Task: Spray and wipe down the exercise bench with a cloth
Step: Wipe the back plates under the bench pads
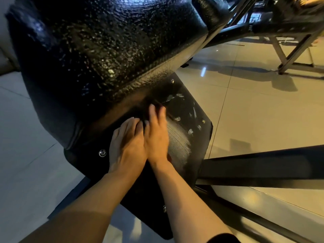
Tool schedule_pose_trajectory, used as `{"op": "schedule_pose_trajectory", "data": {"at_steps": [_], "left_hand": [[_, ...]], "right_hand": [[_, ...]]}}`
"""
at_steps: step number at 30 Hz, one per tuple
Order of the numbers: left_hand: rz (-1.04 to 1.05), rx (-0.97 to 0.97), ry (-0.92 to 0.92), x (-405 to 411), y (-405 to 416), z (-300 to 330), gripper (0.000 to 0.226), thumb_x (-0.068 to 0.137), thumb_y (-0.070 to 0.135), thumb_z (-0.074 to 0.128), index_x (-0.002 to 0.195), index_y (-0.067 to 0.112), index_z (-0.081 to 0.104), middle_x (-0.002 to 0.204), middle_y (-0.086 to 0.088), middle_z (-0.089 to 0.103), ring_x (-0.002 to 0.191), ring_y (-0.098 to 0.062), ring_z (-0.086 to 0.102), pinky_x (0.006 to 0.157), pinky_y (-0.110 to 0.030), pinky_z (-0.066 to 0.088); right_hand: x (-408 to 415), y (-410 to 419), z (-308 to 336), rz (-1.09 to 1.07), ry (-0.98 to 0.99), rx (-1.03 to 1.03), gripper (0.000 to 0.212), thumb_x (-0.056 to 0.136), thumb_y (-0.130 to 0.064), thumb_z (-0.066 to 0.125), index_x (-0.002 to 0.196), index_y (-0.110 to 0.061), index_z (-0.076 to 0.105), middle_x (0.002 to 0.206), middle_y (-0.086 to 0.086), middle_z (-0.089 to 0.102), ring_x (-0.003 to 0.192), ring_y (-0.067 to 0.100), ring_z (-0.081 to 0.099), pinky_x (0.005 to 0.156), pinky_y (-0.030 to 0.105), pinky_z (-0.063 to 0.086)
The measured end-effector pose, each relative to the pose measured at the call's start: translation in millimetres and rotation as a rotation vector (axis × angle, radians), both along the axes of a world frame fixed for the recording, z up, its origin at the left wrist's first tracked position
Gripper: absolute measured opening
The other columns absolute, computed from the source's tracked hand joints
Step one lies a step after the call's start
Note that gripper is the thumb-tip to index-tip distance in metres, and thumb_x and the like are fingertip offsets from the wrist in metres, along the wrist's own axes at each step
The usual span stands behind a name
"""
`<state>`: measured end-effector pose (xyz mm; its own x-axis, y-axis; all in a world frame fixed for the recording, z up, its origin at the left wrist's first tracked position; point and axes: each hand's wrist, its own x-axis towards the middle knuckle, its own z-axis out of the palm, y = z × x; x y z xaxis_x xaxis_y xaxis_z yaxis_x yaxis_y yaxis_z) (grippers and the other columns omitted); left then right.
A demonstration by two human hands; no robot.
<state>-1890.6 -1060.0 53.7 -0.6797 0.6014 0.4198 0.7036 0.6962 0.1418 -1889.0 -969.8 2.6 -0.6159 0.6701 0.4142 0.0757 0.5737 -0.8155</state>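
Black, cracked vinyl fills the upper left: the bench pad (108,50), its surface glinting with wet specks, runs from the far left down toward the middle of the view. Below its near edge lies a flat black board (191,109) studded with round metal rivets (102,153), its right part scuffed with pale patches and a whitish smear (178,141).

Both hands rest on that board, side by side and touching. The left hand (126,146) lies flat, fingers straight and pointing away toward the pad's seam — gripping nothing that shows. The right hand (157,135) lies just right of it, partly overlapping its fingers, its own fingers stretched out and pressed to the board at the edge of the smear. No cloth can be made out under either palm; whether one is hidden there cannot be told. Bare forearms lead back to the near edge, a dark sleeve (222,238) at the right elbow.

To the right, a dark beam (263,165) crosses the near floor, with another bar running out toward the lower right corner. Pale glossy tiles (254,106) spread beyond — shadows fall across them. Far right, a grey metal frame (291,55) stands on the tiles, well apart from the hands.
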Motion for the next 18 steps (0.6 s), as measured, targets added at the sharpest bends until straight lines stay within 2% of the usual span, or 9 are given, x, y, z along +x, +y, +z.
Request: {"op": "schedule_pose_trajectory", "data": {"at_steps": [1,3,5,6,8,11,13,16,18], "left_hand": [[0.037,0.054,-0.025,-2,0,-1,0.045,0.085,0.011,0.058,0.128,-0.001,0.055,0.134,-0.019,0.053,0.126,-0.034,0.050,0.102,-0.046,0.040],[0.078,0.031,-0.019,1,4,2,0.043,0.088,0.017,0.049,0.127,0.002,0.056,0.133,-0.016,0.054,0.126,-0.031,0.049,0.101,-0.044,0.040],[0.029,-0.149,0.015,9,11,5,0.050,0.089,0.018,0.044,0.137,0.004,0.047,0.142,-0.015,0.046,0.136,-0.027,0.039,0.107,-0.042,0.035],[0.016,-0.199,0.018,12,17,5,0.054,0.094,0.020,0.040,0.146,0.008,0.033,0.152,-0.010,0.032,0.144,-0.022,0.025,0.114,-0.037,0.026],[0.037,-0.256,-0.003,14,26,3,0.061,0.100,0.025,0.036,0.152,0.013,0.008,0.160,-0.002,0.009,0.149,-0.014,0.003,0.119,-0.031,0.012],[0.051,-0.301,0.031,12,37,-1,0.065,0.099,0.028,0.040,0.152,0.014,0.006,0.161,-0.002,0.008,0.149,-0.014,0.000,0.120,-0.030,0.011],[0.065,-0.267,0.048,10,42,-1,0.064,0.099,0.028,0.040,0.152,0.014,0.009,0.160,-0.002,0.010,0.148,-0.015,0.003,0.120,-0.030,0.012],[0.090,-0.211,0.013,2,45,1,0.057,0.102,0.034,0.030,0.152,0.018,0.008,0.159,-0.001,0.010,0.148,-0.015,0.005,0.118,-0.031,0.011],[0.114,-0.133,-0.031,-7,45,0,0.054,0.102,0.032,0.033,0.151,0.019,0.014,0.157,-0.001,0.015,0.146,-0.015,0.011,0.115,-0.029,0.011]], "right_hand": [[-7,-2,7,0.101,0.020,0.070,0.054,0.101,-0.023,0.045,0.152,-0.027,0.027,0.163,0.006,0.008,0.145,0.027,0.025,0.111,0.043,0.038],[-10,7,4,0.171,0.022,0.134,0.055,0.101,-0.023,0.045,0.152,-0.030,0.027,0.163,0.003,0.008,0.146,0.026,0.025,0.109,0.043,0.041],[3,22,-14,0.103,0.037,0.114,0.053,0.101,-0.023,0.042,0.151,-0.031,0.028,0.163,-0.002,0.010,0.146,0.020,0.023,0.108,0.041,0.042],[13,31,-27,0.041,0.021,0.058,0.052,0.102,-0.022,0.040,0.151,-0.033,0.028,0.163,-0.005,0.010,0.146,0.015,0.022,0.108,0.040,0.041],[36,49,-53,-0.113,-0.062,-0.134,0.052,0.103,-0.021,0.038,0.152,-0.034,0.024,0.163,-0.007,0.009,0.145,0.009,0.020,0.110,0.035,0.037],[43,57,-59,-0.326,-0.212,-0.368,0.052,0.105,-0.022,0.036,0.153,-0.029,0.020,0.163,0.002,0.008,0.148,0.020,0.019,0.114,0.035,0.026],[22,50,-36,-0.269,-0.175,-0.306,0.051,0.105,-0.022,0.035,0.154,-0.026,0.020,0.163,0.004,0.006,0.148,0.023,0.018,0.116,0.037,0.025],[-12,40,1,0.025,-0.040,-0.016,0.054,0.101,-0.033,0.031,0.153,-0.030,0.021,0.164,0.002,0.003,0.145,0.026,0.026,0.106,0.045,0.042],[-22,44,7,0.118,-0.030,0.053,0.058,0.096,-0.041,0.027,0.153,-0.034,0.020,0.163,-0.003,0.002,0.145,0.026,0.026,0.101,0.047,0.047]]}}
